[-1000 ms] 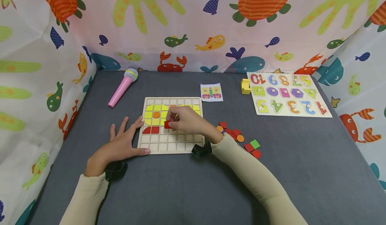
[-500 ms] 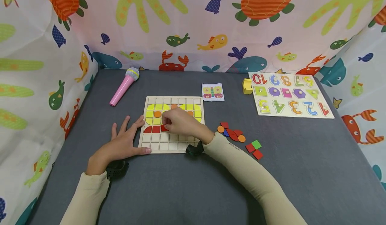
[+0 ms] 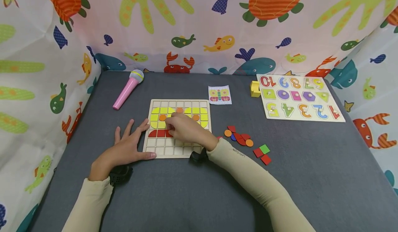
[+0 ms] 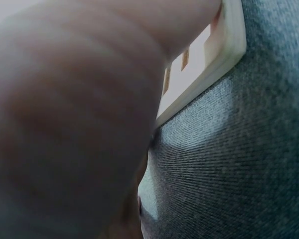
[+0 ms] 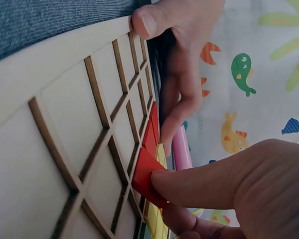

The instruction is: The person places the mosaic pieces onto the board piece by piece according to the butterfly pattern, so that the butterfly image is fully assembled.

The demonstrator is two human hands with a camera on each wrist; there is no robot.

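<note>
A square wooden grid board [image 3: 174,151] lies on the grey table, its upper rows partly filled with yellow tiles [image 3: 203,117] and orange round tiles [image 3: 163,117]. My right hand [image 3: 189,131] is over the board's middle. In the right wrist view its thumb and a finger pinch a red square tile [image 5: 145,172], which sits slightly tilted at a grid cell beside other red tiles [image 5: 152,130]. My left hand [image 3: 124,151] has its fingers spread, the thumb resting at the board's front left corner and fingertips touching its left edge. Some cells are hidden under my right hand.
Loose red, orange, blue and green pieces [image 3: 239,137] lie right of the board. Behind it is a butterfly picture card [image 3: 219,95]. A pink toy microphone [image 3: 128,89] lies back left; a number puzzle board [image 3: 300,99] and yellow block [image 3: 255,89] are back right.
My right hand has moved left with the red square tile, bringing it down to the cell beside the red tiles. The left hand keeps its place on the board.
</note>
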